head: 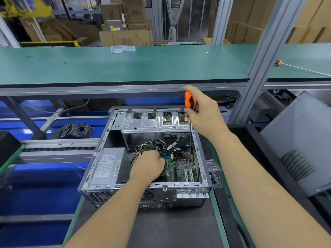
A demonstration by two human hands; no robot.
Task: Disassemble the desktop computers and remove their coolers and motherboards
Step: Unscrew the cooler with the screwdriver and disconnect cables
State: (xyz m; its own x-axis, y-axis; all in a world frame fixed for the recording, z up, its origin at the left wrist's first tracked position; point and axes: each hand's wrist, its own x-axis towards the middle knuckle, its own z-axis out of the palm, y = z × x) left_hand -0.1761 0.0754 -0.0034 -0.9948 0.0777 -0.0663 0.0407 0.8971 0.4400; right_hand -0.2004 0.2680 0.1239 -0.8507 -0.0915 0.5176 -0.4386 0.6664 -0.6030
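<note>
An open desktop computer case [100, 176] lies on its side on the dark mat in front of me. Inside it a green motherboard [180, 169] shows at the bottom, with black and yellow cables [143, 145] bunched above it and a grey power supply [107, 165] at the left. My left hand [148, 165] reaches into the case, fingers curled down over the spot left of the board; what it holds is hidden. My right hand [202, 111] grips an orange-and-black screwdriver [189, 102] upright, its long shaft running down into the case by the right wall.
A silver drive cage [154, 122] spans the far end of the case. The removed grey side panel [300, 140] leans at the right. A clear plastic box [213, 169] sits beside the case. A green shelf [125, 65] runs across above, with another orange screwdriver [278, 62] on it.
</note>
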